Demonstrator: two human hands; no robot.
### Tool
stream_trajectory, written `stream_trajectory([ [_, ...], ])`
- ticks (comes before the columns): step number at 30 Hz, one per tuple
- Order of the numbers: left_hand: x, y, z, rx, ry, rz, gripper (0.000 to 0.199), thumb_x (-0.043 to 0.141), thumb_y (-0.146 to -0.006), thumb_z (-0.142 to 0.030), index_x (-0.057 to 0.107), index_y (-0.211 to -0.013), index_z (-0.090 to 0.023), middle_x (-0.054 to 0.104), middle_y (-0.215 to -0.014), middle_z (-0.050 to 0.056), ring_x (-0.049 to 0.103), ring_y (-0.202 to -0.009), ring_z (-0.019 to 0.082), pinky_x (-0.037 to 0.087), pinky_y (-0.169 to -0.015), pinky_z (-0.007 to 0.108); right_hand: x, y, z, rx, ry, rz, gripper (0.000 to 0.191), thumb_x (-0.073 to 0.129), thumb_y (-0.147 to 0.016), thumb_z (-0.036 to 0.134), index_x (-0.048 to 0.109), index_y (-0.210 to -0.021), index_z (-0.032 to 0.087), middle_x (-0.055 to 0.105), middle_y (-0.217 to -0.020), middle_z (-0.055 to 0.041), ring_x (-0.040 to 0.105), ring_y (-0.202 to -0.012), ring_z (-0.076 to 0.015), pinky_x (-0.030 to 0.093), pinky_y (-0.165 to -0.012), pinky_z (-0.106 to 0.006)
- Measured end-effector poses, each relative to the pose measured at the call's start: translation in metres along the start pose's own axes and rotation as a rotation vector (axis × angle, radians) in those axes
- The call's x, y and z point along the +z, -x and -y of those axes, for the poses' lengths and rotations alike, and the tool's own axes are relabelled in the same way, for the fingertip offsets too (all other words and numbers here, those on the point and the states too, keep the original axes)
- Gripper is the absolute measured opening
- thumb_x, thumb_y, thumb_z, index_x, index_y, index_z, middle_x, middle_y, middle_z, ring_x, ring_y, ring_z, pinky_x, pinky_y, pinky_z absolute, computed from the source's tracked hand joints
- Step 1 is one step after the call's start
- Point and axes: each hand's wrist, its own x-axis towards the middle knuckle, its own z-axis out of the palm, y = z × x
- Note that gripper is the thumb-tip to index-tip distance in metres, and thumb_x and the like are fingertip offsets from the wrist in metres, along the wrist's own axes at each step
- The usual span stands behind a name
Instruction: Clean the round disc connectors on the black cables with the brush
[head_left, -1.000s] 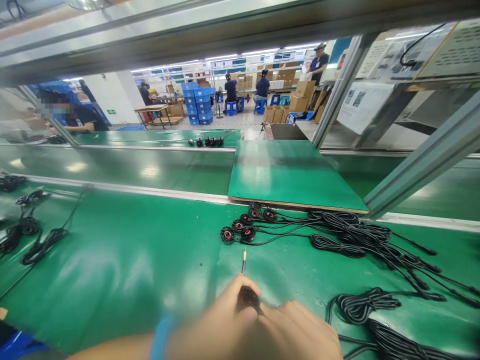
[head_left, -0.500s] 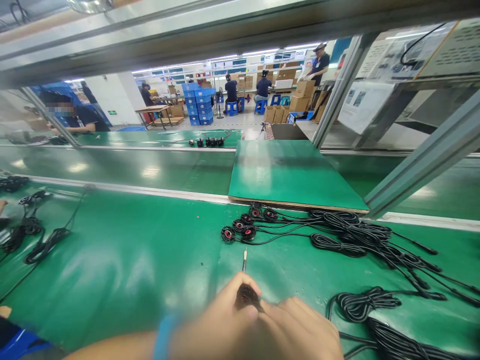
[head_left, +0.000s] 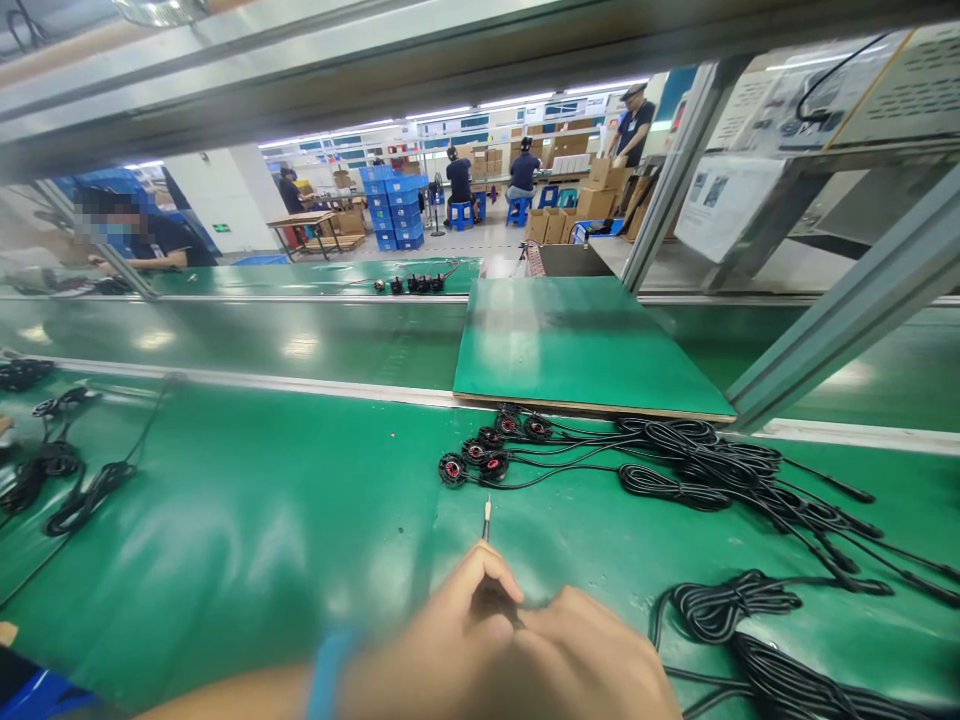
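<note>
Together at the bottom middle, my left hand [head_left: 450, 620], with a blue band at the wrist, and my right hand [head_left: 600, 640] meet around a small black part [head_left: 493, 598]. My left thumb and forefinger curl about it. The fingers of my right hand are bent and press against its right side; their tips are partly hidden. Just beyond the hands points a thin dark stick with a pale tip [head_left: 487, 512]; whether it lies on the table or is held, I cannot tell. Farther off are several round black parts with red centres [head_left: 475, 452], joined to black cables.
Coiled black cables [head_left: 675, 488] spread over the right of the green table [head_left: 300, 500], with another coil [head_left: 735, 608] near my right hand. More cabled parts [head_left: 82, 490] lie at left. A green board [head_left: 577, 340] and metal post [head_left: 840, 320] stand ahead. Co-workers sit or stand beyond.
My right hand has shifted slightly at the black part, whose reddish mark no longer shows. The whole view has moved a little; the cables lie as before.
</note>
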Motion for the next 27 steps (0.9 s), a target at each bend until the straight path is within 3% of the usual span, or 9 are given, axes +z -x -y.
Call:
stream_trajectory([
  [5, 0.003, 0.001, 0.004, 0.008, 0.002, -0.028, 0.045, 0.05, -0.087, -0.063, 0.047, -0.097, -0.019, 0.049, -0.089, 0.004, 0.045, -0.085, 0.019, 0.04, -0.074, 0.031, 0.002, 0.002, -0.001, -0.006, 0.089, -0.036, 0.011, 0.059, -0.094, 0.024, 0.069, -0.097, 0.027, 0.062, -0.069, 0.0004, 0.058, -0.06, -0.0152, 0.044, -0.058, -0.025],
  [10, 0.001, 0.001, 0.007, 0.064, -0.164, -0.083, 0.022, 0.049, -0.092, -0.036, 0.05, -0.103, -0.017, 0.055, -0.098, 0.007, 0.052, -0.095, 0.022, 0.041, -0.088, 0.036, 0.003, 0.005, -0.004, -0.049, 0.175, -0.061, 0.008, 0.059, -0.092, 0.023, 0.067, -0.092, 0.025, 0.057, -0.067, 0.0014, 0.054, -0.056, -0.0129, 0.04, -0.054, -0.024],
  [15, -0.008, 0.002, 0.008, 0.137, -0.378, 0.07, 0.019, 0.048, -0.092, -0.025, 0.056, -0.107, -0.016, 0.059, -0.106, 0.012, 0.056, -0.101, 0.024, 0.043, -0.093, 0.038, 0.013, 0.011, -0.006, -0.134, 0.408, -0.182, 0.01, 0.057, -0.089, 0.018, 0.063, -0.081, 0.023, 0.04, -0.054, 0.0032, 0.05, -0.054, -0.0154, 0.036, -0.055, -0.028],
  [18, -0.009, 0.004, 0.016, 0.234, -0.386, 0.07, 0.019, 0.05, -0.093, -0.029, 0.056, -0.106, -0.017, 0.058, -0.104, 0.012, 0.056, -0.097, 0.023, 0.046, -0.089, 0.037, 0.017, 0.013, 0.0, -0.148, 0.481, -0.225, 0.011, 0.058, -0.086, 0.019, 0.06, -0.076, 0.023, 0.037, -0.052, 0.0031, 0.049, -0.051, -0.0157, 0.034, -0.052, -0.029],
  [24, 0.002, 0.005, 0.02, 0.275, -0.394, 0.012, 0.01, 0.052, -0.094, -0.028, 0.058, -0.099, -0.022, 0.058, -0.093, 0.009, 0.054, -0.092, 0.023, 0.044, -0.088, 0.036, 0.008, 0.011, 0.006, -0.096, 0.333, -0.198, 0.01, 0.058, -0.089, 0.022, 0.062, -0.081, 0.025, 0.05, -0.055, 0.0011, 0.053, -0.049, -0.0153, 0.037, -0.049, -0.026],
  [27, 0.004, 0.002, 0.011, 0.205, -0.322, 0.03, 0.019, 0.052, -0.094, -0.028, 0.05, -0.111, -0.022, 0.057, -0.103, 0.01, 0.053, -0.101, 0.024, 0.044, -0.093, 0.038, -0.003, 0.003, 0.006, -0.037, 0.203, -0.158, 0.008, 0.058, -0.088, 0.02, 0.063, -0.092, 0.026, 0.057, -0.063, 0.001, 0.057, -0.054, -0.0151, 0.042, -0.052, -0.024],
])
